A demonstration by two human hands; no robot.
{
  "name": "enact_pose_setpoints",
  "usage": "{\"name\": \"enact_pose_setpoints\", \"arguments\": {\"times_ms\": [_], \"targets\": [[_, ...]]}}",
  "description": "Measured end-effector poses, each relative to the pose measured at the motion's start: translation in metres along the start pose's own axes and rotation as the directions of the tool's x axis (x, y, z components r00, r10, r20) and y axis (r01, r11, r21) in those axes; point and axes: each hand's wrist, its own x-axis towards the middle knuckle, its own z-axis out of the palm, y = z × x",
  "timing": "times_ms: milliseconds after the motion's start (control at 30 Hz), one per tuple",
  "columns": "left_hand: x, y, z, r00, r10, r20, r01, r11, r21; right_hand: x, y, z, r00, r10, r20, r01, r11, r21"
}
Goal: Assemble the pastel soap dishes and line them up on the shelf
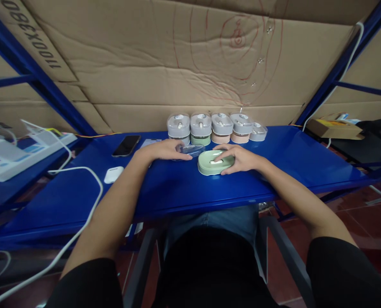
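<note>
My right hand (240, 158) grips the right end of a pale green oval box (206, 164), thumb and fingers around its side. A small white piece (216, 161) lies on the box's top, with one of my fingertips touching it. To the left, my left hand (167, 149) is closed on the edge of a clear plastic lid (190, 149), held just beside the green box. Behind both hands stand stacked oval boxes with clear lids: a grey one (178, 124), a green one (200, 139), and two pinkish ones, one of them a peach box (221, 136).
A single grey lidded box (258, 131) ends the row at right. On the blue table (177, 192) lie a black phone (126, 146) and a white earbud case (113, 175). A white cable (94, 205) crosses the left side. Cardboard (145, 55) walls the back.
</note>
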Motion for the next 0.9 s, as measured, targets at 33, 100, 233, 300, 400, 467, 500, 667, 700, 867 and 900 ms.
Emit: {"name": "enact_pose_setpoints", "arguments": {"times_ms": [33, 100, 233, 300, 400, 467, 500, 667, 700, 867, 900], "targets": [[0.0, -0.001, 0.0, 1.0, 0.007, -0.008, -0.007, 1.0, -0.003, 0.0, 0.0, 0.0, 1.0, 0.007, 0.004, -0.007, 1.0, 0.008], [0.001, -0.003, 0.002, 0.999, 0.02, -0.034, -0.021, 1.0, -0.015, 0.0, -0.001, -0.001, 1.0, 0.017, 0.01, -0.017, 0.999, 0.03], [0.004, -0.008, 0.004, 0.996, 0.043, -0.078, -0.047, 0.998, -0.053, 0.0, -0.005, -0.002, 0.999, 0.032, 0.008, -0.033, 0.997, 0.063], [0.005, -0.009, 0.005, 0.995, 0.056, -0.086, -0.062, 0.996, -0.067, 0.001, -0.007, -0.003, 0.999, 0.038, 0.005, -0.039, 0.997, 0.07], [0.005, -0.009, 0.004, 0.996, 0.05, -0.073, -0.055, 0.996, -0.074, 0.001, -0.01, -0.003, 0.999, 0.042, 0.003, -0.042, 0.996, 0.072], [0.005, -0.008, 0.004, 0.998, 0.038, -0.057, -0.042, 0.996, -0.075, 0.001, -0.011, -0.003, 0.999, 0.042, 0.003, -0.042, 0.997, 0.072], [0.005, -0.008, 0.003, 0.998, 0.034, -0.056, -0.038, 0.996, -0.076, 0.001, -0.012, -0.003, 0.999, 0.04, 0.001, -0.04, 0.996, 0.073], [0.002, -0.006, 0.002, 0.997, 0.029, -0.067, -0.035, 0.995, -0.089, 0.0, -0.009, -0.01, 0.999, 0.019, -0.041, -0.015, 0.995, 0.097], [0.002, -0.005, 0.001, 0.997, 0.022, -0.071, -0.028, 0.996, -0.088, -0.001, -0.008, -0.013, 0.998, 0.02, -0.06, -0.014, 0.995, 0.094], [0.002, -0.006, 0.0, 0.998, -0.002, -0.066, -0.001, 0.998, -0.056, -0.012, 0.0, -0.04, 0.979, 0.083, -0.184, -0.071, 0.995, 0.072], [0.002, -0.007, 0.001, 0.998, 0.002, -0.064, -0.005, 0.999, -0.052, -0.015, 0.002, -0.047, 0.974, 0.103, -0.203, -0.093, 0.994, 0.062]]}}
